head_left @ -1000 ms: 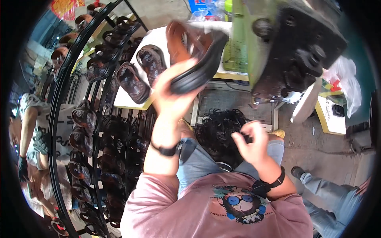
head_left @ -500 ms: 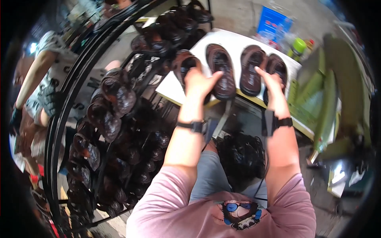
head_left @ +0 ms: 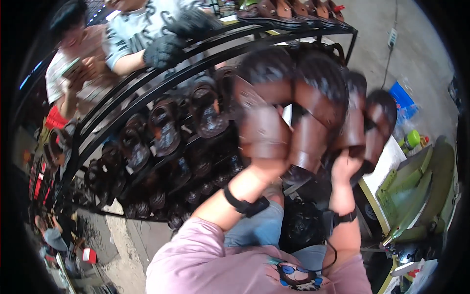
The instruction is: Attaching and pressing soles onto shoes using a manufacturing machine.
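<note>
Two brown leather sandals (head_left: 264,139) are in my left hand (head_left: 268,170), raised close in front of me with their wide straps facing me. My fingers pass under the straps and are mostly hidden. My right hand (head_left: 346,167) grips another two brown sandals (head_left: 353,128) the same way, held up to the right of the first ones. All these sandals are off the table, near the right part of a black metal rack (head_left: 352,46). Several dark sandals (head_left: 165,126) sit on the rack's tier to the left.
More sandals (head_left: 284,11) line the far top shelf. Behind the rack, a co-worker's dark-gloved hand (head_left: 165,53) is near the rail, and another person holds a phone (head_left: 71,67). At right stand a white table (head_left: 391,153), a green machine (head_left: 416,183) and a green-capped bottle (head_left: 412,139).
Both hands have lifted the sandals off the white table. The view has turned left toward the rack, and the sandals are now closer to me, in front of it.
</note>
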A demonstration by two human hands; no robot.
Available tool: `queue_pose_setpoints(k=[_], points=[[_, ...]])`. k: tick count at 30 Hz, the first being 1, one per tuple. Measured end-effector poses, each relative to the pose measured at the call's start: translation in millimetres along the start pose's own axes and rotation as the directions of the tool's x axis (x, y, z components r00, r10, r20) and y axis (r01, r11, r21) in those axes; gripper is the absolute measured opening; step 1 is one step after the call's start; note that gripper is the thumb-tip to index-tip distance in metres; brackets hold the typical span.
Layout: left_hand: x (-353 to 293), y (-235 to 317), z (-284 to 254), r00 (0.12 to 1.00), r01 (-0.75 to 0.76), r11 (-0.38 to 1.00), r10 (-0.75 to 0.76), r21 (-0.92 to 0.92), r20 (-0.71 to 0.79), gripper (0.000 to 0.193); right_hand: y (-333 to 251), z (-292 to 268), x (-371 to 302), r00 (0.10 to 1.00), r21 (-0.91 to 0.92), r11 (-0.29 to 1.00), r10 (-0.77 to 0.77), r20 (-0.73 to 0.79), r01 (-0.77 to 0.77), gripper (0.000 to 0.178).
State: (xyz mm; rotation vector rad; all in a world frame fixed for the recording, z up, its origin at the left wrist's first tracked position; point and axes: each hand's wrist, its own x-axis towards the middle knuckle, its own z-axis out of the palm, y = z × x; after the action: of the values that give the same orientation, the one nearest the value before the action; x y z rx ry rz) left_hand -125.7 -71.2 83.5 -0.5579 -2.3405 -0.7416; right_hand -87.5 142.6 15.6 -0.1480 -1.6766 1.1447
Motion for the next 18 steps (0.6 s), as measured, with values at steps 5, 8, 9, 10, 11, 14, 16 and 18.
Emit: queue_pose_setpoints(k=[5, 8, 9, 10, 11, 14, 16, 18], points=[[36.4, -53.5, -156.4, 0.849, -0.123, 0.956, 0.241, 0.267, -0.47, 0.051, -156.5, 128.8, 93.6, 0.8, 0.153, 0.812, -0.583, 0.142, 0.564, 0.041], [65.7, -76.8, -213.1, 0.81, 0.061, 0.97, 0.09, 0.236, -0.579, 0.031, -208.2, 186.3, 119.6, 0.899, 0.124, 0.955, -0.296, 0.324, 0.27, 0.023], [69.1, -82.4, -229.9, 0.816, 0.094, 0.98, 0.026, 0.176, -0.578, 0.028, -218.8, 202.9, 126.0, 0.875, -0.013, 0.983, -0.156, 0.459, 0.182, 0.025], [75.8, -93.6, -240.3, 0.838, 0.129, 0.972, 0.0, 0.198, -0.546, 0.026, -223.4, 217.8, 130.9, 0.878, -0.036, 0.979, -0.164, 0.45, 0.202, 0.026], [83.3, -105.2, -247.7, 0.858, 0.162, 0.962, -0.028, 0.218, -0.512, 0.025, -225.4, 231.3, 132.9, 0.881, -0.063, 0.973, -0.171, 0.441, 0.22, 0.028], [95.8, -129.8, -259.3, 0.883, 0.353, 0.913, -0.252, 0.207, -0.396, 0.03, -237.2, 261.5, 126.2, 0.854, -0.179, 0.975, -0.022, 0.52, 0.134, 0.029], [98.5, -139.7, -261.4, 0.892, 0.439, 0.847, -0.37, 0.3, -0.261, 0.039, -237.7, 284.5, 127.4, 0.81, -0.243, 0.969, 0.117, 0.575, 0.033, 0.035], [94.7, -141.3, -267.9, 0.888, 0.45, 0.826, -0.375, 0.34, -0.265, 0.04, -232.0, 305.6, 140.4, 0.717, -0.298, 0.953, 0.249, 0.651, -0.06, 0.042]])
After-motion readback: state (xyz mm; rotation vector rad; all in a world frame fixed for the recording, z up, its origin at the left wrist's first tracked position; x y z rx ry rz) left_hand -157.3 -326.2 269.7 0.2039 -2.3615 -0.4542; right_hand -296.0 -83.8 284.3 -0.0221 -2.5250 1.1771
